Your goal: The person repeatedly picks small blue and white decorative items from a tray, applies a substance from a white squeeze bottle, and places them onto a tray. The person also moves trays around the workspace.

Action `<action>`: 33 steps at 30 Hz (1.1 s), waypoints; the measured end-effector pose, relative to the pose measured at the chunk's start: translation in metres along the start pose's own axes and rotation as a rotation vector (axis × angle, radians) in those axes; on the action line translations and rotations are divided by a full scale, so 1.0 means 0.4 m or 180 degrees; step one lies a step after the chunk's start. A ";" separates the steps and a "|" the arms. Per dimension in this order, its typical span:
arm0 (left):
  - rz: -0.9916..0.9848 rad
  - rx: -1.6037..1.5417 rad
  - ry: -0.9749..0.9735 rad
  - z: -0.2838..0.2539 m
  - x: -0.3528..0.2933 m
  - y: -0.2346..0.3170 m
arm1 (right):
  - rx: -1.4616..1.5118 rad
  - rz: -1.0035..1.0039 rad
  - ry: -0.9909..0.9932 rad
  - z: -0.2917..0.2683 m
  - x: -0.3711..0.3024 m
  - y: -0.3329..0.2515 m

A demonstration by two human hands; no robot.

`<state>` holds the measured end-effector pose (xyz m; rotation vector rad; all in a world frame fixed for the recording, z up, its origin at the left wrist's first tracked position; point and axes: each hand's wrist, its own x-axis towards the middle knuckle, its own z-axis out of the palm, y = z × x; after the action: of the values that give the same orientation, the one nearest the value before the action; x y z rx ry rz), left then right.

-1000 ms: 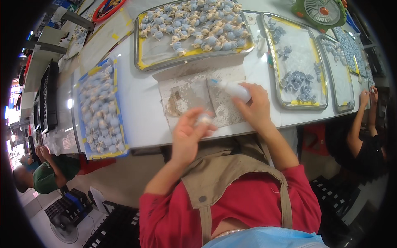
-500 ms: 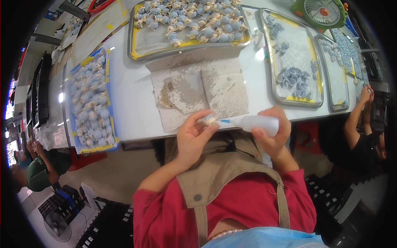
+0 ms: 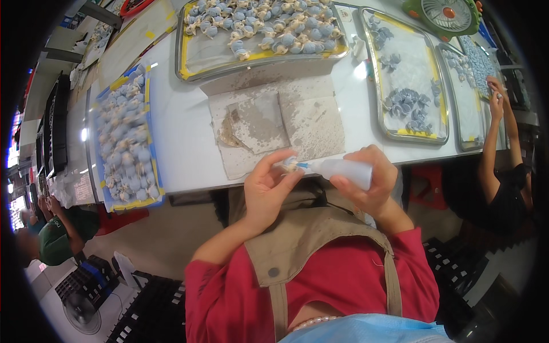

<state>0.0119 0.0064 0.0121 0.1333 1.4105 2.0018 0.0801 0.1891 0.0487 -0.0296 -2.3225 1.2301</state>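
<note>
My left hand (image 3: 267, 186) pinches a small blue-and-cream figurine (image 3: 291, 166) between thumb and fingertips at the table's near edge. Wrapped in my right hand (image 3: 374, 183) is a white squeeze bottle (image 3: 347, 172), tipped on its side. Its thin blue nozzle tip (image 3: 303, 165) points left and meets the figurine, or is very close to it. My fingers cover part of the figurine. Just beyond both hands lies a stained, unfolded sheet of cardboard (image 3: 314, 126).
A metal tray (image 3: 200, 70) of similar figurines stands behind the cardboard. At left is a blue tray (image 3: 151, 123) of figurines; at right, a tray (image 3: 400, 71) with grey-blue curled pieces. A green fan (image 3: 449, 14) sits far right. Co-workers (image 3: 500, 148) sit on both sides.
The bottle has shifted slightly left, bringing its nozzle onto or right beside the figurine. My left hand has barely moved. The right-hand co-worker's hands have risen.
</note>
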 end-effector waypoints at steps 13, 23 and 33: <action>-0.0019 -0.0238 0.0010 -0.004 0.003 0.002 | 0.0059 0.0141 0.0083 -0.008 0.004 0.009; -0.0026 -0.0209 0.0051 -0.001 0.000 0.003 | 0.0087 0.0158 0.0049 0.004 0.006 0.017; 0.0055 -0.0571 0.0118 -0.017 0.007 0.000 | 0.0891 0.0906 0.0741 0.037 0.019 0.062</action>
<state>0.0070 0.0027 0.0084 0.0291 1.2485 2.1439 0.0617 0.1940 0.0258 -0.3966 -1.9763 1.5894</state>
